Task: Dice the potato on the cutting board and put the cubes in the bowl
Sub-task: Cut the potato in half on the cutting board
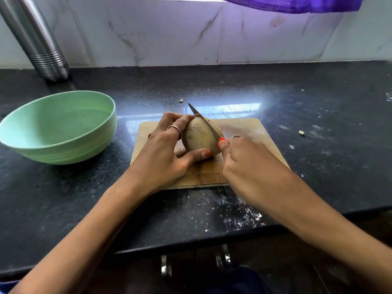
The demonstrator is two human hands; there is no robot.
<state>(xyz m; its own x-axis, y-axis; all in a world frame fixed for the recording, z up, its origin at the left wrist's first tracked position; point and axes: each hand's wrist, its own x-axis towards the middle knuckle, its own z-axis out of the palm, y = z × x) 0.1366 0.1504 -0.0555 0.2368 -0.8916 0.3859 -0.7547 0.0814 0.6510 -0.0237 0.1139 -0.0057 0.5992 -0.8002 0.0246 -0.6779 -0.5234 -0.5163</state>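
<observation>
Head view showed the left hand (167,149) clamping the firm, rounded, roll-prone potato (199,136) at its ends while the right hand (250,164) gripped the knife (204,120).

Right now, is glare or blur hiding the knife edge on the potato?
Head view: window glare falls on the counter behind the board, not on the cut. The knife and potato are sharp enough to read, and the right hand hides the handle. Wide-angle distortion bends the edges, and the bowl is evenly lit.
</observation>
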